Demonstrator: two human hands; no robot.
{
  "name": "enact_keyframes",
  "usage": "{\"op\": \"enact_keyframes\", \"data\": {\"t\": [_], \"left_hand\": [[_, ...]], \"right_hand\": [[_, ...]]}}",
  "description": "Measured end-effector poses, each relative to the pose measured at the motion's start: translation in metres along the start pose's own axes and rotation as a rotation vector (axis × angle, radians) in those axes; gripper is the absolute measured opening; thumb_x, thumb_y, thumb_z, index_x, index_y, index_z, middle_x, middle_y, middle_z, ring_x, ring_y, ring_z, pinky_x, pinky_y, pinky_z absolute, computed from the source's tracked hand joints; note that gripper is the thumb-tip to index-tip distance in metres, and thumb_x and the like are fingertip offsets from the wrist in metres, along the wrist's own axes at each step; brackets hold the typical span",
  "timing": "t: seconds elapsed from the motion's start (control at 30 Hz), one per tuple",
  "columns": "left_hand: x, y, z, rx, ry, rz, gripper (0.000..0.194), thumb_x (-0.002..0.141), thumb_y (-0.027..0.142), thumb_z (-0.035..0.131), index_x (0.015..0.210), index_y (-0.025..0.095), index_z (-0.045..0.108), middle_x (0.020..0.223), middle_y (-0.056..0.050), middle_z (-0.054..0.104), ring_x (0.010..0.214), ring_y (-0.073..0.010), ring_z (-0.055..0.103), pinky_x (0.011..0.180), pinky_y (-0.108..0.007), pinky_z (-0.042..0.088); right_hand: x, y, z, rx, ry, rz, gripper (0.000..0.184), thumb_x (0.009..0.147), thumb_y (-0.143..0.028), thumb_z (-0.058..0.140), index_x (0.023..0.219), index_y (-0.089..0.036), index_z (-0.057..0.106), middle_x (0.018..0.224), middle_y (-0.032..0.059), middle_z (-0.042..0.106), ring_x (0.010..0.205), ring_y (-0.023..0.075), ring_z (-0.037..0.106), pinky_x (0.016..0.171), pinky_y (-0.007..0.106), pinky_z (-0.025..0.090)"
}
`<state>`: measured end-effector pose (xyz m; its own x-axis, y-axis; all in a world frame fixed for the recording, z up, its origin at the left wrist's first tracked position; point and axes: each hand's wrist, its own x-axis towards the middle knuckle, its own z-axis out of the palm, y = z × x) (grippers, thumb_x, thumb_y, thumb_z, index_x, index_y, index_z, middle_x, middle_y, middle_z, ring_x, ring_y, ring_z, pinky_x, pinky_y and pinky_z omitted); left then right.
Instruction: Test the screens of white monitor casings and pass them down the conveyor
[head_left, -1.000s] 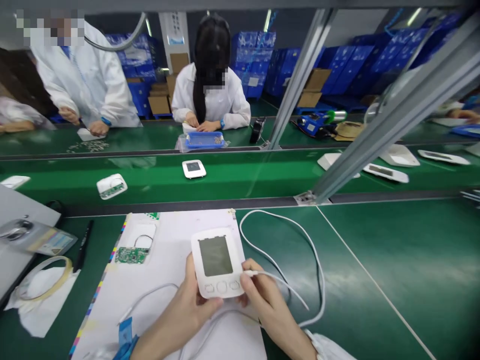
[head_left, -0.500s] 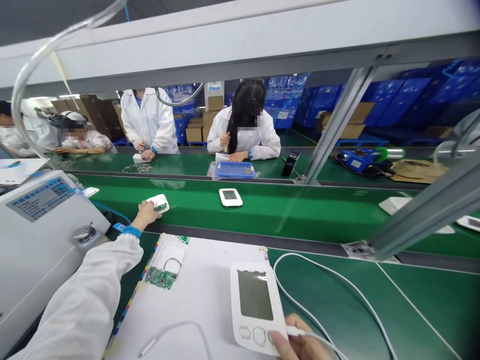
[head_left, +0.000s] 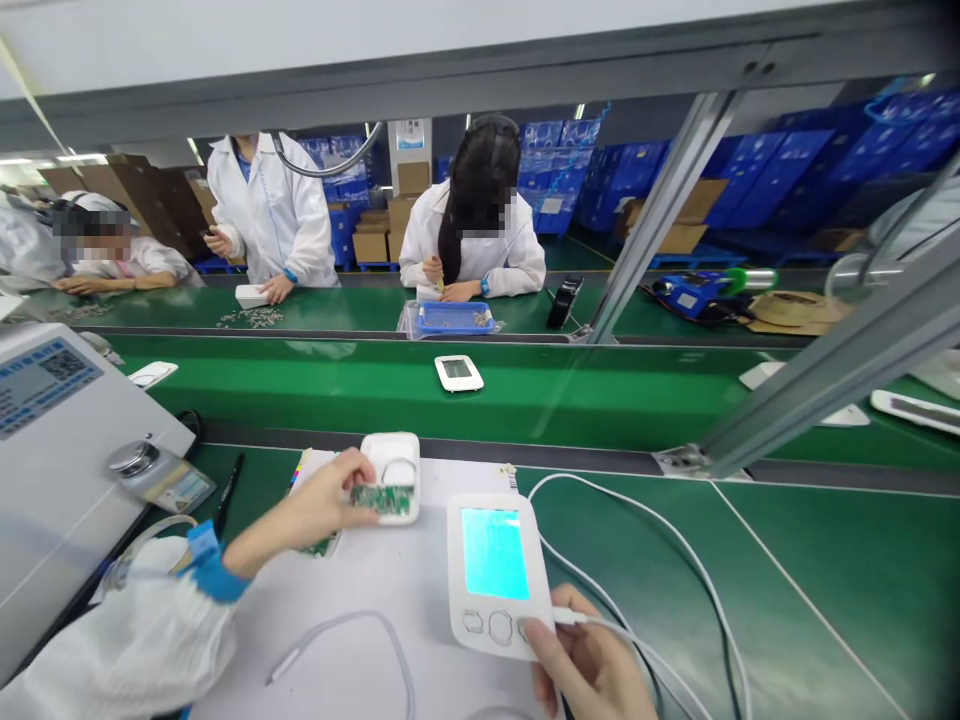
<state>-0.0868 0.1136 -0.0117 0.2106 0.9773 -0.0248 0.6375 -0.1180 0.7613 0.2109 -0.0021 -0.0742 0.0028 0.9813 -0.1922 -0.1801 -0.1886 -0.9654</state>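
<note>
My left hand (head_left: 330, 505) pinches a white plastic housing (head_left: 390, 450) by its left side, above the white board (head_left: 330, 620). A green circuit board (head_left: 384, 499) and a thin looped wire show inside that housing. Partly hidden behind my left wrist lies another circuit board (head_left: 324, 546). In my right hand (head_left: 585, 650) is a white handheld device with a lit cyan screen (head_left: 495, 553); my thumb rests at its lower right button. A white cable plug (head_left: 568, 616) meets the device's right edge beside my fingers. A loose grey cable (head_left: 375, 615) lies on the board.
Behind the bench runs a green conveyor (head_left: 337, 385) carrying another white device (head_left: 459, 374). A metal post (head_left: 660, 210) rises at right. At left stand a white machine (head_left: 67, 470) and a glass bottle (head_left: 161, 478). Co-workers in white coats sit and stand opposite.
My left hand has brought the housing with its circuit board from the conveyor back over the white board. The screen of the device in my right hand has turned from dark to cyan.
</note>
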Motion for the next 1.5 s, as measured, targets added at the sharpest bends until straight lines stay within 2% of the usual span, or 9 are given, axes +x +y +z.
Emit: {"op": "enact_keyframes", "data": {"t": [0.13,0.23,0.33,0.4,0.53,0.8,0.97,1.2,1.5], "left_hand": [[-0.039,0.008,0.029,0.088,-0.008,0.012,0.023,0.064,0.013,0.074,0.083,0.023,0.067,0.089,-0.003,0.062,0.09,-0.028,0.056,0.085,-0.041,0.041],[-0.059,0.018,0.049,0.109,0.071,0.02,0.031,0.077,0.021,0.066,0.108,0.023,0.067,0.113,-0.011,0.061,0.11,-0.0366,0.051,0.099,-0.051,0.032],[-0.077,0.035,0.083,-0.182,0.085,-0.05,0.053,0.089,0.033,0.058,0.14,0.029,0.043,0.127,-0.012,0.058,0.111,-0.0313,0.055,0.098,-0.045,0.039],[-0.087,0.047,0.111,-0.506,-0.051,-0.112,0.07,0.087,0.035,0.063,0.148,0.033,0.027,0.13,-0.01,0.059,0.11,-0.0286,0.059,0.094,-0.04,0.046],[-0.096,0.06,0.149,-0.771,-0.048,-0.19,0.069,0.083,0.03,0.069,0.142,0.031,0.033,0.133,-0.009,0.06,0.118,-0.0283,0.057,0.099,-0.037,0.045],[-0.096,0.061,0.147,-0.866,0.073,-0.297,0.099,0.074,0.034,0.079,0.15,0.032,0.015,0.116,-0.008,0.069,0.102,-0.0281,0.066,0.091,-0.035,0.052],[-0.096,0.06,0.144,-0.791,0.012,-0.238,0.095,0.077,0.034,0.077,0.149,0.033,0.016,0.119,-0.008,0.068,0.106,-0.0292,0.065,0.09,-0.034,0.053],[-0.093,0.053,0.143,-0.728,-0.033,-0.236,0.09,0.077,0.034,0.077,0.147,0.027,0.021,0.115,-0.01,0.07,0.101,-0.0284,0.068,0.085,-0.034,0.055],[-0.093,0.058,0.141,-0.713,-0.071,-0.217,0.075,0.082,0.029,0.069,0.142,0.027,0.024,0.119,-0.006,0.067,0.104,-0.0238,0.066,0.085,-0.031,0.056]], "right_hand": [[-0.001,0.004,-0.004,0.0,-0.077,-0.021,0.045,0.079,-0.059,0.072,0.072,-0.018,0.055,0.068,-0.0019,0.049,0.043,0.0093,0.047,0.039,0.021,0.039],[-0.001,0.004,-0.004,0.015,-0.09,-0.054,0.042,0.082,-0.055,0.07,0.074,-0.018,0.054,0.072,-0.001,0.05,0.045,0.0088,0.049,0.039,0.02,0.04],[0.0,0.002,-0.003,0.017,-0.121,-0.079,0.04,0.084,-0.055,0.068,0.076,-0.018,0.052,0.067,-0.0029,0.048,0.045,0.0097,0.049,0.039,0.02,0.041],[0.001,0.001,-0.002,0.033,-0.136,-0.074,0.039,0.085,-0.053,0.069,0.077,-0.019,0.052,0.067,-0.0036,0.048,0.046,0.0096,0.05,0.04,0.02,0.042],[0.001,0.001,0.0,0.094,-0.172,-0.046,0.039,0.083,-0.052,0.07,0.079,-0.019,0.05,0.067,-0.0049,0.049,0.045,0.008,0.048,0.041,0.019,0.041],[0.0,-0.001,-0.002,0.154,-0.225,-0.027,0.035,0.088,-0.05,0.066,0.091,-0.018,0.051,0.072,-0.0025,0.057,0.052,0.0094,0.056,0.048,0.019,0.045],[-0.001,0.0,-0.003,0.166,-0.216,0.016,0.037,0.085,-0.047,0.072,0.088,-0.02,0.047,0.061,-0.0045,0.058,0.05,0.0101,0.057,0.047,0.018,0.044],[-0.001,0.0,-0.005,0.066,-0.234,-0.04,0.031,0.089,-0.044,0.068,0.085,-0.017,0.052,0.081,-0.0015,0.054,0.061,0.0087,0.057,0.051,0.019,0.046],[-0.002,-0.005,-0.002,0.064,-0.225,0.021,0.037,0.083,-0.046,0.074,0.083,-0.02,0.047,0.065,-0.0053,0.056,0.052,0.0079,0.054,0.048,0.018,0.044]]}}
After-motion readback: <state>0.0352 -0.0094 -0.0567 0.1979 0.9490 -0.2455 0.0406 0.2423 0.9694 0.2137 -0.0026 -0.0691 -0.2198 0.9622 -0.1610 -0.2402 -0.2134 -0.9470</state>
